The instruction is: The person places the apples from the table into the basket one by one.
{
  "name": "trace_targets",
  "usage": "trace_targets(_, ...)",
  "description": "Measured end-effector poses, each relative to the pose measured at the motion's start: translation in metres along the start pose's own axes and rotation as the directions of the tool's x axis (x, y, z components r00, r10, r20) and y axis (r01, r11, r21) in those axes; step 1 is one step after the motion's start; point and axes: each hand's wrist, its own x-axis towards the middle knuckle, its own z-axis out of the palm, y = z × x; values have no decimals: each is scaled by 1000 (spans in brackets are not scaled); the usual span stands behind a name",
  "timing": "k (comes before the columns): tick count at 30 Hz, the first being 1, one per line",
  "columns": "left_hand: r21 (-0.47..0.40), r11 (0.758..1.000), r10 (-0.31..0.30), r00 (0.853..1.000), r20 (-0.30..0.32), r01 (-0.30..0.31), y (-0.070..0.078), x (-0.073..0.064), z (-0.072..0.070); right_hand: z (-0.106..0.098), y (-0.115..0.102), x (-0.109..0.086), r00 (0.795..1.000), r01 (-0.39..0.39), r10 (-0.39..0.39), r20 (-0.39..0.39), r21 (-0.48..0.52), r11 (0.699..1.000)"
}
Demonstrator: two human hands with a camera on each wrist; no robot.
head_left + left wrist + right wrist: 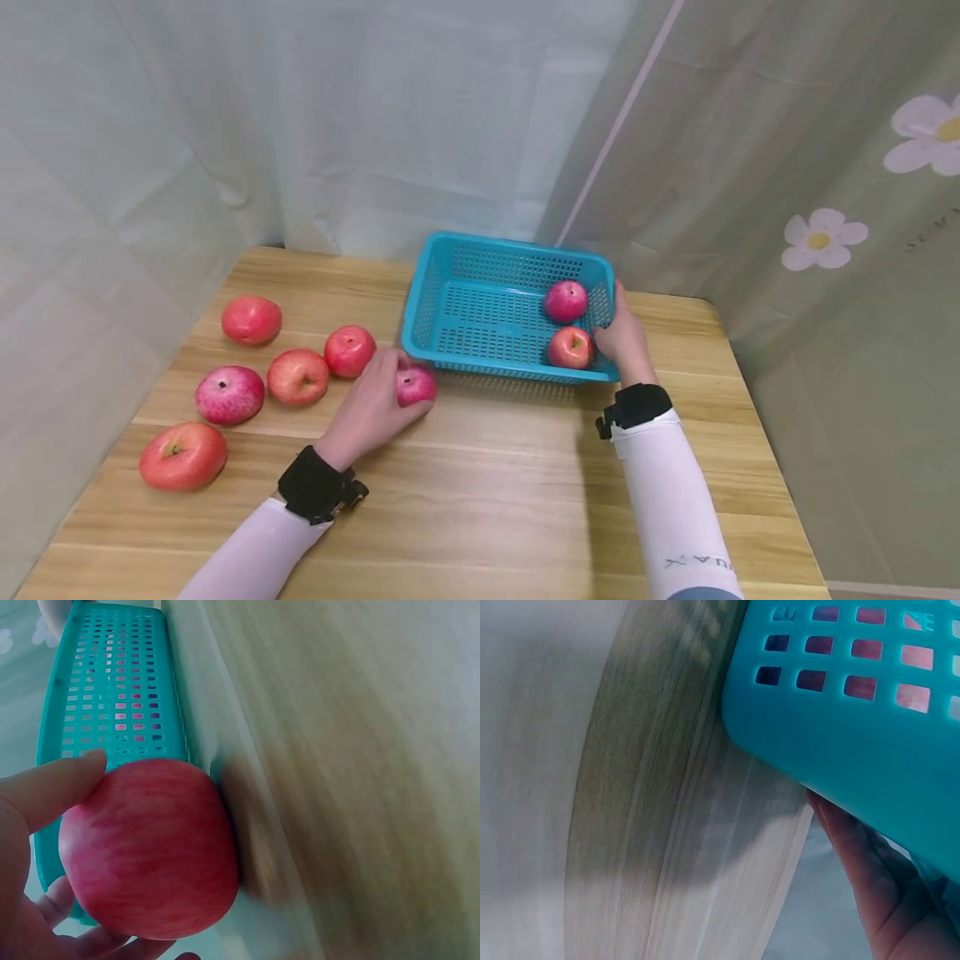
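Observation:
My left hand curls its thumb and fingers around a dark pink apple just in front of the basket's near left corner. In the left wrist view, the same apple fills the grasp, overlapping the basket's side. My right hand grips the right end of the blue plastic basket, thumb over the rim. From the right wrist view, fingers press against the outer wall of the basket. Inside, at the right end, lie a dark pink apple and a red-yellow apple.
Several more apples lie left on the wooden table, among them a red one near my left hand and a large one at the front left. A pale curtain hangs behind the table; a flowered one hangs at right.

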Motion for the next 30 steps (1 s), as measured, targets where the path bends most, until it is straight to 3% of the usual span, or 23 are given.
trace_targets(4, 17, 1000, 2, 1000, 17, -2, 0, 0, 0, 1, 0, 0, 1000, -3, 3, -1, -5, 1000)
trace_targets(12, 145, 988, 43, 997, 64, -52, -3, -1, 2, 2, -1, 1, 1000, -4, 3, -9, -14, 1000)
trace_targets(16, 134, 989, 55, 994, 89, -67, -4, -1, 4, 1, -2, 2, 1000, -1, 1, -12, -15, 1000)
trace_targets(23, 110, 993, 28, 994, 102, -39, -6, 3, 4, 2, -2, 3, 1000, -8, 8, -9, -13, 1000)
trace_targets(30, 136, 989, 43, 992, 117, -59, -10, 3, 7, 2, -2, 1, 1000, -13, 13, -4, -7, 1000)
